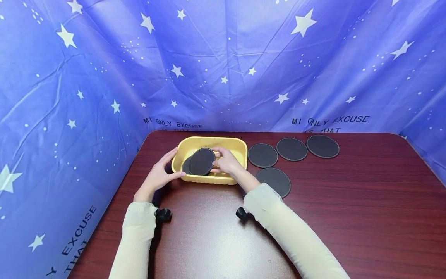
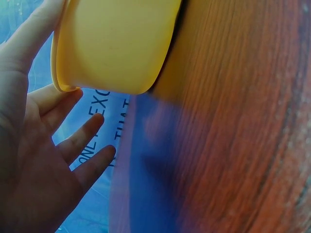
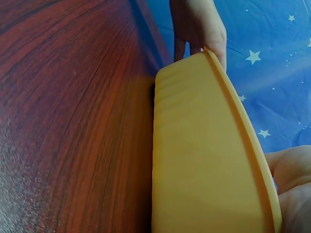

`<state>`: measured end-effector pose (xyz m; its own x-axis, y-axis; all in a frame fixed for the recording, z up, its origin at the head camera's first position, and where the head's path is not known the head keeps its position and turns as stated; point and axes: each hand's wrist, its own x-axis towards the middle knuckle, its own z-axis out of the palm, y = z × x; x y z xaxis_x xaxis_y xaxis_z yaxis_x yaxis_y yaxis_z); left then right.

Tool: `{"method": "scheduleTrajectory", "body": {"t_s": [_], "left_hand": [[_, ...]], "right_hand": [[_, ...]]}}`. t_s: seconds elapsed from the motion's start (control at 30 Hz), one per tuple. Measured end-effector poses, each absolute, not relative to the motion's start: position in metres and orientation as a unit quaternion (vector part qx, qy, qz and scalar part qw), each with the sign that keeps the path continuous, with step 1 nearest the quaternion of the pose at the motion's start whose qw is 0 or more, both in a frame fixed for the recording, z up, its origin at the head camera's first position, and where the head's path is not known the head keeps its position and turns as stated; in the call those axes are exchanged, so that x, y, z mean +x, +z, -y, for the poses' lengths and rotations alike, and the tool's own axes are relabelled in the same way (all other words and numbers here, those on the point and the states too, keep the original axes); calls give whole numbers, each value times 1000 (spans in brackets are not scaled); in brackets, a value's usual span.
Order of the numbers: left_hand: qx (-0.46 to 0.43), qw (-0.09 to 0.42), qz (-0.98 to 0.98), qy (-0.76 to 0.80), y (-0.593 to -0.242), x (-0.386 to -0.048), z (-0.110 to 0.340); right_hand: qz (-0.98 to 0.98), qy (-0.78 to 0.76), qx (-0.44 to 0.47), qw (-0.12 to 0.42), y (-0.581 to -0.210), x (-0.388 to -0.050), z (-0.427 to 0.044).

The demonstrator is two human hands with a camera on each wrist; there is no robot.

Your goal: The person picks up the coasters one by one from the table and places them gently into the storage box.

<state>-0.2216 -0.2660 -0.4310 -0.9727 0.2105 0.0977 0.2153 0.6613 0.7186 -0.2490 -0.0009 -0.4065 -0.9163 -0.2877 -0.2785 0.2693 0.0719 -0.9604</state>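
In the head view my left hand (image 1: 155, 176) holds the left end of a yellow plastic bin (image 1: 209, 179), thumb at the front rim and fingers at the far left corner. The left wrist view shows the hand's other fingers spread apart beside the bin wall (image 2: 121, 43). My right hand (image 1: 227, 161) reaches inside the bin and grips a round black coaster (image 1: 202, 162) by its right edge, tilted up. Behind it, another dark coaster (image 1: 186, 166) shows partly against the bin's left side. In the right wrist view, the bin's wall (image 3: 204, 145) hides the coasters.
Several black coasters lie right of the bin: one near its side (image 1: 263, 155), two farther right along the back, and a nearer coaster (image 1: 277, 182) partly behind the right forearm. The dark red wooden table (image 1: 366, 217) meets a blue starry curtain (image 1: 226, 46) behind.
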Motion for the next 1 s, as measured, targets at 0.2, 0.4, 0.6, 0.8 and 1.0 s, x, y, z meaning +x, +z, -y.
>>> {"method": "scheduleTrajectory", "body": {"t_s": [0.2, 0.4, 0.6, 0.8, 1.0], "left_hand": [[-114, 2, 911, -395, -430, -221, 266], [-117, 4, 912, -392, -431, -221, 266], [-116, 3, 912, -394, -431, -221, 265], [-114, 1, 911, -396, -430, -220, 265], [-110, -3, 911, -398, -429, -219, 264]], "right_hand": [[-708, -670, 8, 221, -408, -249, 2], [-731, -645, 13, 222, -411, -250, 2], [-740, -631, 5, 231, -412, -251, 1], [-734, -634, -3, 242, -411, -251, 0], [-723, -641, -18, 255, -410, -250, -1]]}}
